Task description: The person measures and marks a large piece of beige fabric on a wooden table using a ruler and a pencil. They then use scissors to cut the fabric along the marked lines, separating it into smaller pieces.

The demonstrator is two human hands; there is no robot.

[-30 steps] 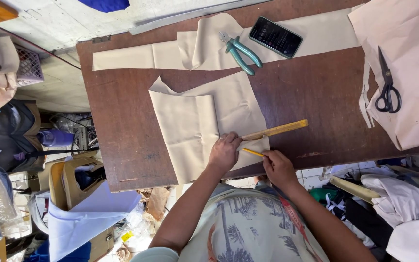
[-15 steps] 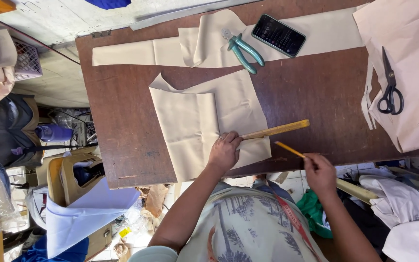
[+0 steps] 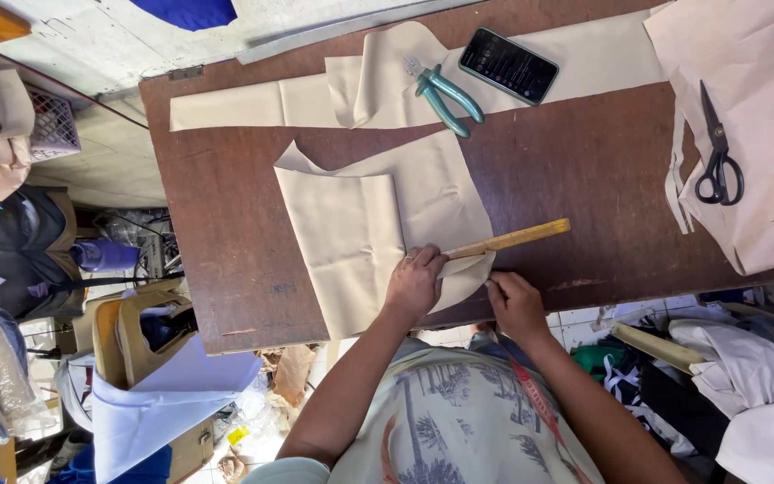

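Left hand [image 3: 416,285] pressed flat on wooden ruler [image 3: 505,240] over beige cloth [image 3: 378,229]; right hand [image 3: 517,305] closed at near edge, probably pinching marker, unclear. Marking step; steadiness needed.

From my feed I saw one screen: a smartphone [image 3: 508,65] that lay face up at the far side of the counter [image 3: 217,233], a dark rectangle with rounded corners, its display dimly lit with faint rows. It rested tilted on a pale strip of cloth, just beside the green-handled pliers. I could make out no packages, labels or signs clearly elsewhere
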